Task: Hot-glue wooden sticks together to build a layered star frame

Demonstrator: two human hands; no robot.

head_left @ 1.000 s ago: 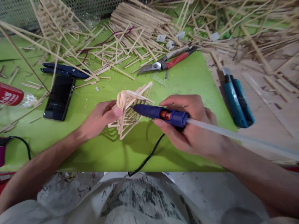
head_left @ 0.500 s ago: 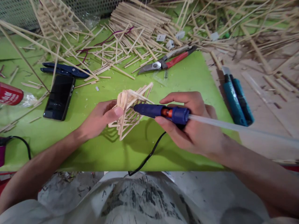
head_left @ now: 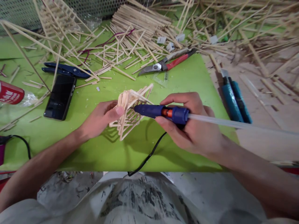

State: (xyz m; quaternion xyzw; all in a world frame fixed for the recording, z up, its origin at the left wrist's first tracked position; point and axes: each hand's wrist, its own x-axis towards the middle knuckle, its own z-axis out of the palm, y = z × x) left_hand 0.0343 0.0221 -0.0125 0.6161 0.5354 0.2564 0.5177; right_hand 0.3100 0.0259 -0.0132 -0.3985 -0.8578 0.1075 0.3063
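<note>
A small lattice frame of thin wooden sticks [head_left: 130,115] is held above the green tabletop [head_left: 98,155]. My left hand [head_left: 102,118] grips its left side, thumb on the bundled sticks. My right hand [head_left: 193,124] is closed around a dark blue glue gun [head_left: 149,111], whose nozzle points left into the frame; whether the tip touches the wood cannot be made out. A long translucent glue stick [head_left: 215,120] extends from the gun's rear to the right. The gun's black cord [head_left: 151,153] runs down to the table's front edge.
Left are a black phone [head_left: 60,97], dark blue pliers [head_left: 66,70], a red-labelled cup [head_left: 11,93] and a larger stick frame [head_left: 30,35]. Behind lie red-handled pruning shears [head_left: 168,62] and a stick pile [head_left: 140,20]. Teal-handled cutters [head_left: 235,101] lie right, near scattered sticks.
Both hands, the small frame and the glue gun hold nearly the same positions. The view has shifted very slightly.
</note>
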